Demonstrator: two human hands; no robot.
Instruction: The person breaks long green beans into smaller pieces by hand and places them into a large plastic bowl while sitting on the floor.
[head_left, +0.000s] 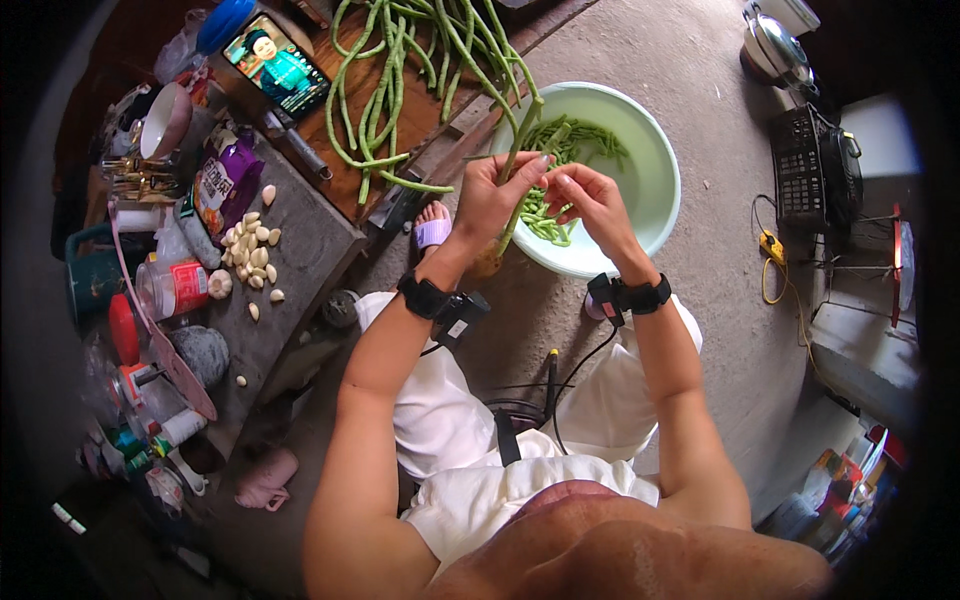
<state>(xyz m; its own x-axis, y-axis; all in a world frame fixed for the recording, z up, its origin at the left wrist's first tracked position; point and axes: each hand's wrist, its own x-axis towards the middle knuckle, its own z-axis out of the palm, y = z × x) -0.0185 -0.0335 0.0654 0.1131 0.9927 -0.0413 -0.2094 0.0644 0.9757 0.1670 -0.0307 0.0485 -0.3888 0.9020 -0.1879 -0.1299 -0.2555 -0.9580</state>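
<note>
My left hand (491, 196) is closed around several long green yard-long beans (517, 150), whose ends hang down past my wrist and stick out above the fingers. Close beside it, over the rim of a pale green plastic basin (667, 172), my right hand (589, 199) has its thumb and fingertips bent together near the beans; whether a piece is between them is hidden. Short cut bean pieces (551, 225) lie in the basin, some in water. More long beans (390, 82) are spread over a brown wooden board (352, 191) at the upper left.
Peeled garlic cloves (251, 251), a garlic bulb (220, 284), a purple packet (229, 176), a cleaver-like handled tool (300, 146) and a phone (277, 67) are on the left-hand table (307, 262). A black crate (802, 172) and yellow power socket (772, 246) stand at the right.
</note>
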